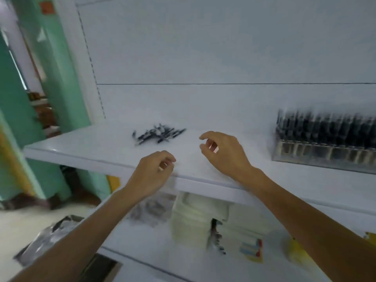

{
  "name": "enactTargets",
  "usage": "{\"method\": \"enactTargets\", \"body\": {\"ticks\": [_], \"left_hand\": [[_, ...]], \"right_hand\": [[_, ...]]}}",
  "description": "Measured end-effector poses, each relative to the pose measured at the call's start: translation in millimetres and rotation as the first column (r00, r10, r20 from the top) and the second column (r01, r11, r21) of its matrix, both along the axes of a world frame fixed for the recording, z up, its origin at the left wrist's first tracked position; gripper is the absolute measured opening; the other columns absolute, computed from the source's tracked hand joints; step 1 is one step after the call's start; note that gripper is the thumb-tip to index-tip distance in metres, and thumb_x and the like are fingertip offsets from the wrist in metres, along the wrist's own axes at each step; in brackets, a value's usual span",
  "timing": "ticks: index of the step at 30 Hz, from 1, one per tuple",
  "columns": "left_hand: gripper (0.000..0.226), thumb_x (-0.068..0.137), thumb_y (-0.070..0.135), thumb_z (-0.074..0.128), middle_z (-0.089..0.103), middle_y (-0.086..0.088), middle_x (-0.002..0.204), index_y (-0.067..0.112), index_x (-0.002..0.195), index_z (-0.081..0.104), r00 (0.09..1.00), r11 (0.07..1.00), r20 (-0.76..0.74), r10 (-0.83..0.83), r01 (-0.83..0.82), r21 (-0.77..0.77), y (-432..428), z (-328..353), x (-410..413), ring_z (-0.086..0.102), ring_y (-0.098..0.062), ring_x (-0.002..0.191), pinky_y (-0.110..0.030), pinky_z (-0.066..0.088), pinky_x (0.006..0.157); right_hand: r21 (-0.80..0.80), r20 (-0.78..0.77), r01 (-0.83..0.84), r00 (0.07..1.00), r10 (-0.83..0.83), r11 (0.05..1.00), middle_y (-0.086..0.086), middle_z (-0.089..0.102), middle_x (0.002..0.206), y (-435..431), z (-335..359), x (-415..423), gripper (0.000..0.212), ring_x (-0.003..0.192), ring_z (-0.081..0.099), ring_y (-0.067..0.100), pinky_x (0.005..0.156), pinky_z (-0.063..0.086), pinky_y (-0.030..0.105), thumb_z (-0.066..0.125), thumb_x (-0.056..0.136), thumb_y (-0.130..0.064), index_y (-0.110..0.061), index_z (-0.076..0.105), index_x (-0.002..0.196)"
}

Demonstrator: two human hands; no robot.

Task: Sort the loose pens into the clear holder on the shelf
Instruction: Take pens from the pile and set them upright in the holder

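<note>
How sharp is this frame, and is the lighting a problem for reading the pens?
Head view: motion blur throughout, smearing the clear holder vertically; the loose pens read only as a dark pile; both hands soft-edged. Lighting flat and even, no glare; wide-angle bending at edges.

Two bare forearms reach up into view from the bottom edge, the left from about 7 o'clock and the right from about 4 o'clock, converging toward the centre. The left hand [153, 173] is palm down, its fingers curled loosely inward with nothing in its grip. The right hand [223, 153], slightly higher and at 3 o'clock from the left, has thumb and forefinger apart in a loose, empty pinch.
</note>
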State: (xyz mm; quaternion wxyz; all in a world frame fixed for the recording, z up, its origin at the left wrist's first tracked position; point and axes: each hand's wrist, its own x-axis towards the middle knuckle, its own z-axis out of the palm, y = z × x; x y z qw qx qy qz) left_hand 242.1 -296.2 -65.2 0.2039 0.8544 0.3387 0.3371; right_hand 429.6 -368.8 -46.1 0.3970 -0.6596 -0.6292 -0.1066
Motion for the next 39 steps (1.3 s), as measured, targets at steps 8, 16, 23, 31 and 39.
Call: {"method": "enactTargets", "body": {"ticks": [8,16,23,31,39], "left_hand": [[0.013,0.089,0.01,0.057,0.065,0.003,0.088,0.022,0.09,0.062,0.979,0.981,0.074,0.192,-0.19,-0.031,78,1,-121,0.057,-0.003,0.08,-0.001,0.037,0.064],[0.022,0.097,0.025,0.042,0.06,-0.005,0.106,0.017,0.105,0.061,0.983,0.994,-0.148,0.105,-0.106,0.002,183,15,-89,0.055,-0.019,0.099,-0.024,0.036,0.077],[0.036,0.096,0.043,0.036,0.052,-0.004,0.123,0.035,0.129,0.052,0.913,0.999,-0.409,0.012,0.01,0.051,259,19,-52,0.049,-0.021,0.115,-0.033,0.037,0.095],[0.028,0.094,0.036,0.045,0.058,0.001,0.105,0.019,0.107,0.063,0.88,0.971,-0.437,-0.187,0.234,0.056,312,13,-51,0.055,-0.016,0.098,-0.033,0.044,0.088],[0.021,0.093,0.028,0.045,0.054,-0.001,0.105,0.021,0.109,0.056,0.736,0.906,-0.654,-0.175,0.38,0.185,358,24,-81,0.04,-0.015,0.098,-0.028,0.039,0.083]], "right_hand": [[-0.161,-0.127,-0.107,0.988,0.087,0.981,-0.009,0.057,0.093,102,-8,-97,0.028,0.087,0.054,0.009,0.09,0.046,0.031,0.054,0.092,-0.026,-0.018,0.064,0.116],[-0.191,-0.106,-0.087,0.992,0.067,0.978,0.0,0.065,0.099,181,23,-84,0.022,0.088,0.057,0.012,0.078,0.041,0.02,0.055,0.089,-0.015,-0.016,0.068,0.107],[-0.211,-0.139,-0.045,0.99,0.015,0.976,0.002,0.065,0.101,247,34,-75,0.019,0.088,0.059,0.013,0.069,0.042,0.012,0.055,0.089,-0.014,-0.014,0.066,0.104],[-0.258,-0.106,0.072,0.989,-0.103,0.964,0.002,0.064,0.098,279,39,-84,0.02,0.086,0.06,0.015,0.072,0.047,0.015,0.052,0.088,-0.008,-0.013,0.067,0.101],[-0.409,0.017,0.29,0.95,-0.311,0.865,0.001,0.058,0.101,315,16,-110,0.026,0.086,0.059,0.02,0.079,0.051,0.032,0.044,0.088,-0.005,-0.019,0.065,0.096]]}}
